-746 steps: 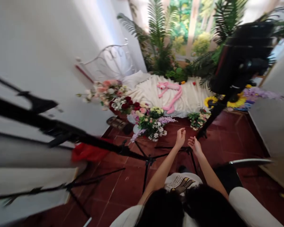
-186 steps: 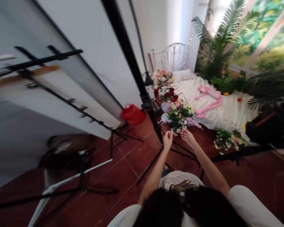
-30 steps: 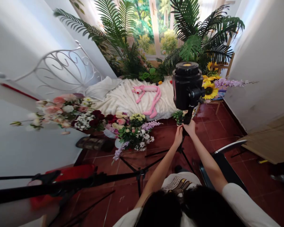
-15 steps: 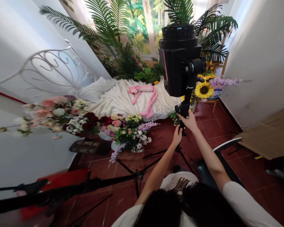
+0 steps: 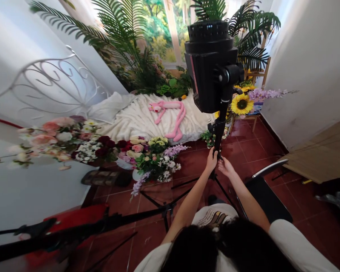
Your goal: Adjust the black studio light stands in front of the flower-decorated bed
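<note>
A black studio light [image 5: 211, 68] stands upright on the pole of a light stand [image 5: 217, 139] in front of me. My left hand [image 5: 211, 161] is wrapped round the lower part of this pole. Just to its right, my right hand [image 5: 225, 167] has its fingers pinched together against the pole's side, at a small dark knob that they largely hide. Higher on the pole, under the light, sits a black clamp [image 5: 212, 127] that neither hand touches. The stand's legs spread over the floor below.
A second black stand [image 5: 107, 223] crosses the lower left, by a red thing [image 5: 76, 219]. Artificial flowers [image 5: 155, 158] stand before a bed with a white blanket [image 5: 121, 121] and a pink plush toy [image 5: 175, 117]. A black chair [image 5: 268, 198] is at right, sunflowers [image 5: 242, 104] beyond the light.
My right hand has left the upper clamp and moved down beside my left hand. My left hand stays on the pole. The view has shifted slightly.
</note>
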Available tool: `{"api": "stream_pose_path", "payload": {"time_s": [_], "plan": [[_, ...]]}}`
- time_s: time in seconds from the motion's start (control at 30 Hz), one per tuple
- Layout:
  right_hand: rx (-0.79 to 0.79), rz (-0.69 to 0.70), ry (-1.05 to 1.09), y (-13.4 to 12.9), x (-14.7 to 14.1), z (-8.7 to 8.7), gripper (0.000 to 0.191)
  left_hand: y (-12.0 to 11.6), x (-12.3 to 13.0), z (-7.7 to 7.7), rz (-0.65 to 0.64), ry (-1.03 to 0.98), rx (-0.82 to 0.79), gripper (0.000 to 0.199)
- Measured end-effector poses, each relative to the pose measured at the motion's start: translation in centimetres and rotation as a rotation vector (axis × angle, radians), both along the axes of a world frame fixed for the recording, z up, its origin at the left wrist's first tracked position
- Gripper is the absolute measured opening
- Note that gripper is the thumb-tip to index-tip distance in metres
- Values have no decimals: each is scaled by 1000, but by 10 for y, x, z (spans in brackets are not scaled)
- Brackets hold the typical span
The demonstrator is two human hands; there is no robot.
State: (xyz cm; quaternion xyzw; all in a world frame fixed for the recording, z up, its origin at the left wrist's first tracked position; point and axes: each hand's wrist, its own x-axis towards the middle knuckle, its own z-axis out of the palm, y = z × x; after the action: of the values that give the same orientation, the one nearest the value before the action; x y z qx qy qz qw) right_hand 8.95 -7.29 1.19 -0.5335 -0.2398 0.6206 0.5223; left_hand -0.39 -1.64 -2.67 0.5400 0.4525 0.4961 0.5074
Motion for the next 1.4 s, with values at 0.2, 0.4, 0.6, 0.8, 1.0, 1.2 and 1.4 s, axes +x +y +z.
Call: {"api": "stream_pose_path", "payload": {"time_s": [0.2,0.4,0.6,0.8,1.0,1.2,1.4], "plan": [[-132,-119,923,1,-8,-1,34,3,-1,-2,-32,8,26,48],[-165,-186,1075,-7,-22,-15,26,-2,-9,5,-58,-40,38,43],[-317,-26,984,-2,-59,-23,17,-18,-60,-6,99,-82,55,34],[-394,264,917,18,-133,-15,14,-42,-158,-27,434,-59,56,26],[-450,646,788,18,-237,-5,12,-98,-261,-34,807,-49,28,32],[-508,971,666,-1,-332,21,13,-167,-325,-34,1129,-67,45,42],[-496,1218,450,-13,-391,30,18,-204,-348,-32,1330,-82,73,46]]}}
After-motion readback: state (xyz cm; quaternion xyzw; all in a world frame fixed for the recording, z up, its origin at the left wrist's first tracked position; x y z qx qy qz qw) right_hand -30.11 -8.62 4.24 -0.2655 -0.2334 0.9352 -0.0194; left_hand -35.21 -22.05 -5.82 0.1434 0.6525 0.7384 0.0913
